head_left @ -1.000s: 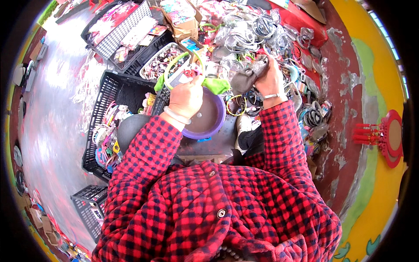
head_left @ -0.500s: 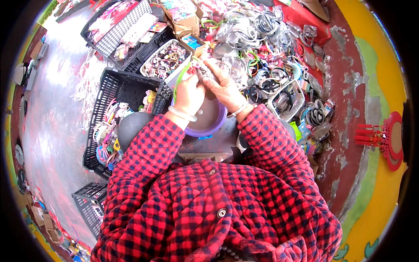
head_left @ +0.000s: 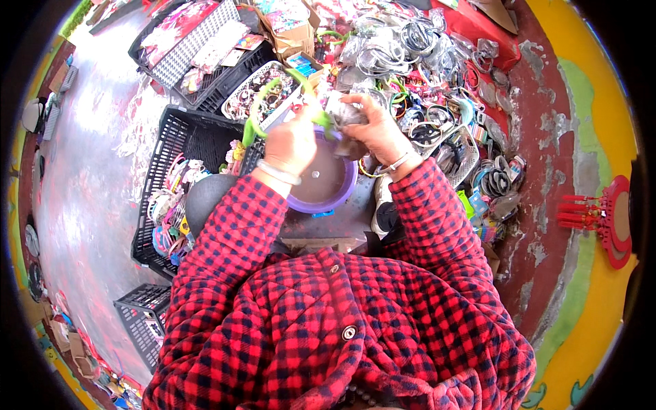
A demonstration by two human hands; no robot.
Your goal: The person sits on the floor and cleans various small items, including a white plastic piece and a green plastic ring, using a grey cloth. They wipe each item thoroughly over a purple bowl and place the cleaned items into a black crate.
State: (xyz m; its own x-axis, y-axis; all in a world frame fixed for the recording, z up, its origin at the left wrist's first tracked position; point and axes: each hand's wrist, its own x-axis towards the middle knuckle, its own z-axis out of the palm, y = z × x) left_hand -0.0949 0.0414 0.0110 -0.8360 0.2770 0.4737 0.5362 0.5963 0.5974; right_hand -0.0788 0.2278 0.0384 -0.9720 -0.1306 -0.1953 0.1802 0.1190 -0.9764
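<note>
A bright green headband [head_left: 257, 109] is in my left hand [head_left: 290, 145], its curved band arching up past the fingers. My right hand [head_left: 384, 134] is closed on a crumpled grey-brown cloth [head_left: 350, 145], pressed against the headband's right end. Both hands are over a purple basin [head_left: 350, 179] that holds murky brownish water. Part of the basin's far rim is hidden behind my hands and the cloth.
To the left, a black crate [head_left: 152, 198] holds colourful hair accessories. Beyond the basin stands a white basket [head_left: 236, 90] of small trinkets. Heaps of bagged headbands [head_left: 403, 51] spread at the far right, by another white basket [head_left: 469, 160].
My hands have moved apart, the right one shifting right with the cloth. The green headband has turned outward to the left and more of it shows.
</note>
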